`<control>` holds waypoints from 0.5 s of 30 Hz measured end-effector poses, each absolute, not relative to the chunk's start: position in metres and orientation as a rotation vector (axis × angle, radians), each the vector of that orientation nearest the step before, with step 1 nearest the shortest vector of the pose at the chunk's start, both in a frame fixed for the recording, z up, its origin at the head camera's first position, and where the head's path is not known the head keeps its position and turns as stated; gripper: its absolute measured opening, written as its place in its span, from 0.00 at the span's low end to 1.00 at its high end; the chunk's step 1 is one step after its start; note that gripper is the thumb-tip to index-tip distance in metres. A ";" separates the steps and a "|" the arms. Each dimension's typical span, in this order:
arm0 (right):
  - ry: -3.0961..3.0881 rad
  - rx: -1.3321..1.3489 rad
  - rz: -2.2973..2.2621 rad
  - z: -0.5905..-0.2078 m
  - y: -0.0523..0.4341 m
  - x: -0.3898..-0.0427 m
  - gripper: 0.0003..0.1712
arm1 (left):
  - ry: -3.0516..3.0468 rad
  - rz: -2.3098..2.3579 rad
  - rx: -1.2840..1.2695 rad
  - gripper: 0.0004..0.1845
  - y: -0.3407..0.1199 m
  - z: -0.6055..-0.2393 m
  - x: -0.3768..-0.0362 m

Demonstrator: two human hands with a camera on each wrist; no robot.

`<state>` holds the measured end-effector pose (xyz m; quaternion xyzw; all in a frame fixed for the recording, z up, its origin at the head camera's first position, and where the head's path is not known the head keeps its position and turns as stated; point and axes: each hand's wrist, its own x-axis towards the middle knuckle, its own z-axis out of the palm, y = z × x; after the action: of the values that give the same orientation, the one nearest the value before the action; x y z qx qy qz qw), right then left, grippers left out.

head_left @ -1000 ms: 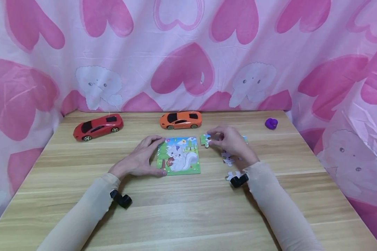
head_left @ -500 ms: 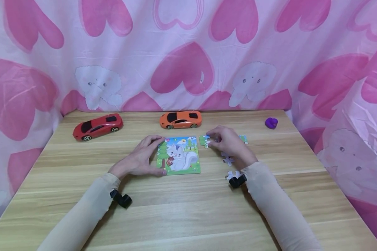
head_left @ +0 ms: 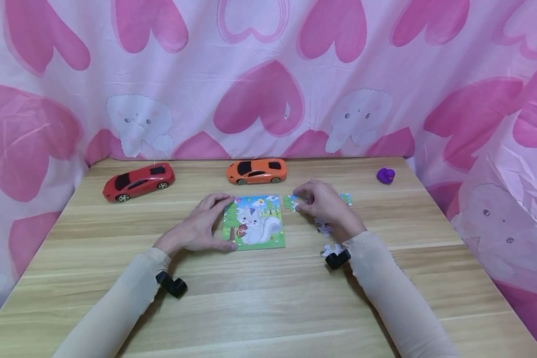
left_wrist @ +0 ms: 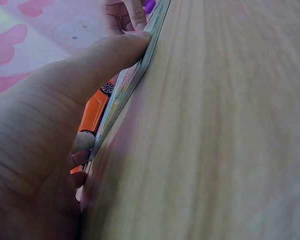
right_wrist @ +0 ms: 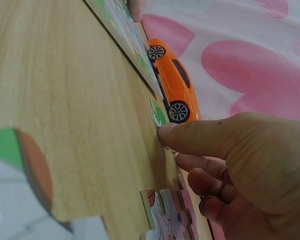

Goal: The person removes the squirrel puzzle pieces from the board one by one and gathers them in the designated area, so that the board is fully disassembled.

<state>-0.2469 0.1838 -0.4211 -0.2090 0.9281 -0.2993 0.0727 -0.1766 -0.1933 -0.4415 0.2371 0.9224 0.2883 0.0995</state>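
A square picture board (head_left: 252, 223) with a white squirrel on it lies flat on the table. My left hand (head_left: 197, 226) holds its left side, thumb at the near corner and index finger at the far one. In the left wrist view the thumb presses the board's edge. Right of the board, a green and blue jigsaw piece (head_left: 289, 202) sits between the thumb and fingers of my right hand (head_left: 326, 204). The right wrist view shows the thumb tip on that piece, low over the table. My right palm hides part of it.
More jigsaw pieces (head_left: 324, 227) lie beneath and beside my right wrist, one piece (head_left: 346, 198) farther right. Behind stand an orange toy car (head_left: 257, 171) and a red toy car (head_left: 139, 183). A small purple toy (head_left: 386, 175) sits at the back right, before a pink heart-print curtain (head_left: 259, 99).
My right hand has shifted slightly left with the jigsaw piece, bringing it a little closer to the board. The left hand and board have stayed in place.
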 end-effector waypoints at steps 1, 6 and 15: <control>2.785 -0.622 -0.900 -0.421 0.184 -0.247 0.26 | 2.727 0.854 0.703 0.73 -0.193 -0.442 -0.177; 2.770 -0.590 -0.918 -0.421 0.183 -0.247 0.29 | 2.726 0.853 0.702 0.73 -0.193 -0.442 -0.177; 2.742 -0.574 -1.001 -0.418 0.182 -0.246 0.29 | 2.728 0.844 0.696 0.72 -0.193 -0.441 -0.176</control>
<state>-0.2463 0.1824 -0.4176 -0.1922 0.9185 -0.3354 0.0832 -0.1765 -0.1930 -0.4414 0.2355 0.9234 0.2857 0.1010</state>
